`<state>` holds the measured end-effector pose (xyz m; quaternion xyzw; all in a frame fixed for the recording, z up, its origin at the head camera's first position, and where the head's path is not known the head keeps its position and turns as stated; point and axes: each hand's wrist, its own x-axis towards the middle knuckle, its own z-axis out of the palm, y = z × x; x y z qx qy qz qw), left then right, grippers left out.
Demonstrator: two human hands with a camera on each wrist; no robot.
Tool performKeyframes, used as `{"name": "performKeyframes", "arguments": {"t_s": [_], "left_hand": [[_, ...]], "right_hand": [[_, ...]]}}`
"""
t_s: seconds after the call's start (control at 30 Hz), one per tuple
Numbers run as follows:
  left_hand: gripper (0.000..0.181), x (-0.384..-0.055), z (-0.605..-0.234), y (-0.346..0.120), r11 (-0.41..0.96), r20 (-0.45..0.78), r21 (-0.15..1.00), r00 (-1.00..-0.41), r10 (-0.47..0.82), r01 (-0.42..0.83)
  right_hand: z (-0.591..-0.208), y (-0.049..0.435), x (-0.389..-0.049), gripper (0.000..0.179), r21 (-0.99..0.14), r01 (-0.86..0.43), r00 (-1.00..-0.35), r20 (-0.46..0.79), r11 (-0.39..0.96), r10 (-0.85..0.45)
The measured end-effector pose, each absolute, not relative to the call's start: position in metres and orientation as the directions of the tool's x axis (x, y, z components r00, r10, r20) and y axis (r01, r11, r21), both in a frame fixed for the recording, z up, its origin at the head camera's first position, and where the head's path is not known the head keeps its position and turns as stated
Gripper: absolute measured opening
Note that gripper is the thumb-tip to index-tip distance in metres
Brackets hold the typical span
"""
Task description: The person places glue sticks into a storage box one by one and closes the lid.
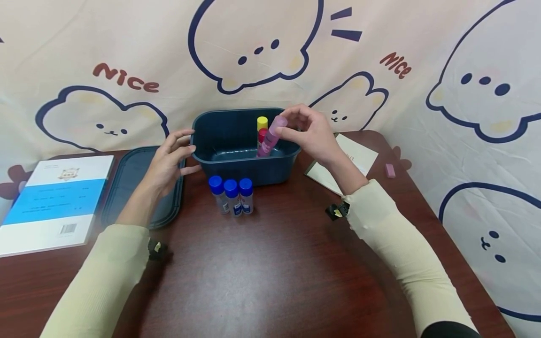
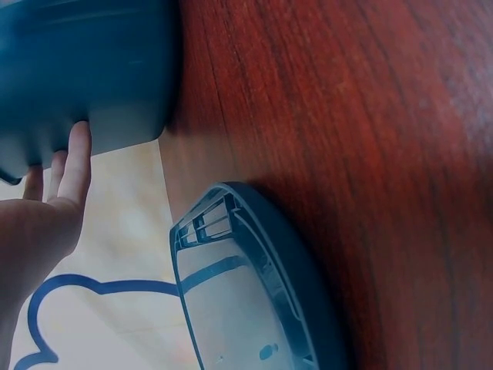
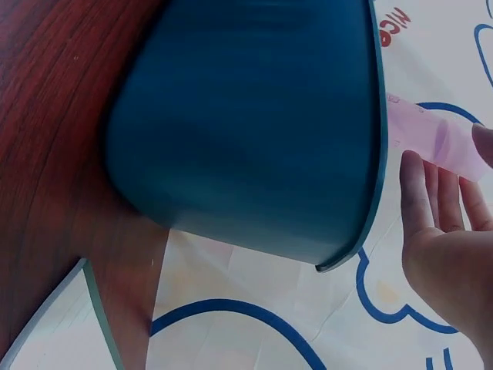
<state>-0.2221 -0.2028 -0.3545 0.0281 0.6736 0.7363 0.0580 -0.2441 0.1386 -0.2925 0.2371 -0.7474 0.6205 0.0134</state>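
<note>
A dark teal plastic bin (image 1: 245, 171) stands on the table near the wall. My right hand (image 1: 310, 131) pinches a translucent purple tube (image 1: 272, 136) between thumb and fingers. It is tilted, its lower end down inside the bin's right part; the right wrist view shows the tube (image 3: 435, 139) beyond the rim. Beside it in the bin are a yellow-capped tube (image 1: 262, 123) and a red-topped one (image 1: 262, 135), their lower parts hidden. My left hand (image 1: 162, 162) is at the bin's left end, its fingers (image 2: 77, 166) extended against the outer wall. Three clear bottles with blue caps (image 1: 231, 197) stand before the bin.
A teal lid (image 1: 122, 188) lies left of the bin, with a blue-and-white book (image 1: 59, 202) farther left. To the right, a pale notebook (image 1: 359, 155) lies partly beneath my right forearm. A small pink eraser-like block (image 1: 390, 171) is near the table's right edge.
</note>
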Motion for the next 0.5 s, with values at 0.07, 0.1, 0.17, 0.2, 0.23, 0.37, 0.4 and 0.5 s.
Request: {"name": "performKeyframes", "arguments": {"t_s": [0.07, 0.1, 0.17, 0.2, 0.23, 0.37, 0.4, 0.5], "left_hand": [[0.044, -0.2222, -0.3544, -0.203, -0.087, -0.036, 0.995, -0.992, 0.122, -0.047], [0.043, -0.2222, -0.3543, -0.2032, -0.088, -0.036, 0.995, -0.992, 0.122, -0.047], [0.043, -0.2222, -0.3543, -0.2035, -0.089, -0.036, 0.995, -0.992, 0.121, -0.047], [0.043, -0.2222, -0.3543, -0.2036, -0.088, -0.036, 0.995, -0.992, 0.122, -0.047], [0.043, -0.2223, -0.3543, -0.2036, -0.088, -0.036, 0.995, -0.992, 0.123, -0.047], [0.042, -0.2225, -0.3545, -0.2031, -0.081, -0.035, 0.996, -0.992, 0.125, -0.046], [0.041, -0.2225, -0.3545, -0.203, -0.079, -0.036, 0.996, -0.991, 0.125, -0.046], [0.041, -0.2225, -0.3547, -0.2026, -0.081, -0.036, 0.996, -0.992, 0.124, -0.047]], "right_hand": [[-0.2932, 0.1385, -0.2458, 0.026, -0.91, -0.388, -0.882, 0.322, 0.145, -0.344], [-0.2938, 0.1385, -0.247, 0.027, -0.904, -0.396, -0.88, 0.324, 0.159, -0.347], [-0.2946, 0.1381, -0.2487, 0.027, -0.897, -0.402, -0.878, 0.322, 0.182, -0.354], [-0.295, 0.138, -0.2491, 0.027, -0.894, -0.403, -0.878, 0.319, 0.194, -0.357], [-0.2954, 0.1378, -0.2493, 0.028, -0.892, -0.402, -0.879, 0.313, 0.207, -0.359], [-0.2979, 0.1375, -0.2497, 0.03, -0.884, -0.388, -0.889, 0.284, 0.261, -0.36], [-0.2986, 0.1374, -0.2498, 0.03, -0.882, -0.385, -0.89, 0.277, 0.273, -0.362], [-0.3006, 0.1376, -0.251, 0.031, -0.873, -0.378, -0.893, 0.257, 0.307, -0.369]]}}
